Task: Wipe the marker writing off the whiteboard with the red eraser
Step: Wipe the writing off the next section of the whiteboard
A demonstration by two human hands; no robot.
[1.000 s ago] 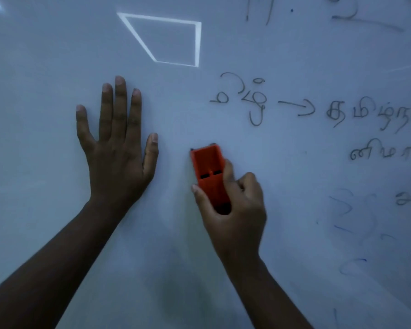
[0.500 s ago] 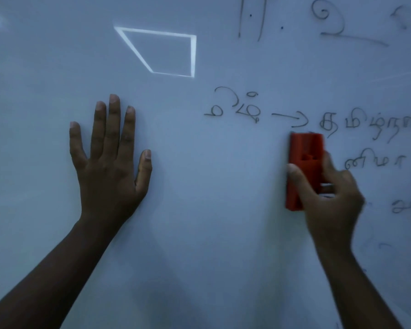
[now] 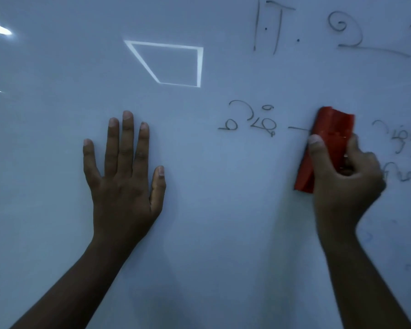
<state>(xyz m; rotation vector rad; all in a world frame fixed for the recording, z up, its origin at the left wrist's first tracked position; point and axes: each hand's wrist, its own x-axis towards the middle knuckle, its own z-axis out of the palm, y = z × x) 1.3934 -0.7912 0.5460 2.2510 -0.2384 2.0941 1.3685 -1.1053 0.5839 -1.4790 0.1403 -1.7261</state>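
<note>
Hands are pressed to the whiteboard (image 3: 211,210); the left hand (image 3: 124,176) is laid flat, fingers straight; the red eraser (image 3: 328,141) is gripped by the right hand (image 3: 344,184) over the marker writing (image 3: 249,122); a light reflection (image 3: 173,65) is seen above.

The left hand (image 3: 124,176) lies flat on the whiteboard (image 3: 223,222), fingers straight. The right hand (image 3: 342,181) grips the red eraser (image 3: 328,138), pressed upright over the marker writing (image 3: 252,122), covering the arrow's end.

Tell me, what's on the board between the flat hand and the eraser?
In the head view, marker writing lies between the left hand and the eraser; otherwise bare whiteboard.
</note>
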